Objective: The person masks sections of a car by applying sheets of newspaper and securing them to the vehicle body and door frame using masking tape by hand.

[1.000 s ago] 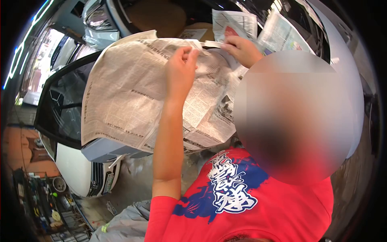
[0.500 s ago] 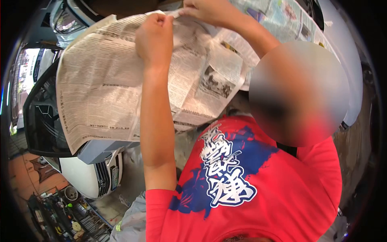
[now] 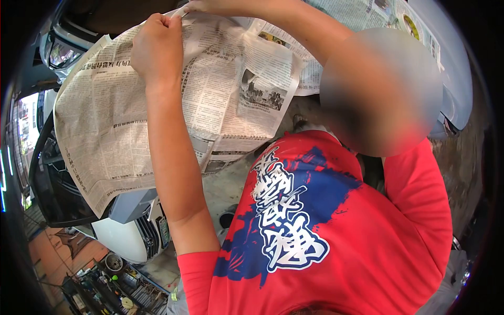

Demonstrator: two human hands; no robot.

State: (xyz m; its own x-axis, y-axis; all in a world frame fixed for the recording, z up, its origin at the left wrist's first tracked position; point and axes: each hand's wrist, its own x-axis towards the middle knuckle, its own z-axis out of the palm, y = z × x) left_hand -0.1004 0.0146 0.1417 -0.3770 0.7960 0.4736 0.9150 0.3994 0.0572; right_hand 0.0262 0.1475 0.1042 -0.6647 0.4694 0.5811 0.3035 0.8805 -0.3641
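Note:
A large printed newspaper sheet (image 3: 121, 110) hangs over the side of a light-coloured car, its lower edge loose and curling. My left hand (image 3: 159, 46) is closed in a pinch on the sheet's upper edge. Close beside it, my right hand (image 3: 212, 5) also has its fingers closed at that edge; the top of the frame cuts part of it off. A thin pale strip shows between the two hands, too small to identify. More newspaper (image 3: 346, 31) covers the car's surface to the right.
The car's pale body panel (image 3: 451, 58) curves down at the right. At left stand a dark open car door (image 3: 58, 184) and a white vehicle (image 3: 123, 239) with a grille. Tools fill a rack (image 3: 110, 289) at lower left. A grey blurred disc masks part of my right arm.
Both hands have shifted left in view along the sheet's upper edge, and my right hand has come closer to my left. The whole scene has shifted somewhat as my head moved.

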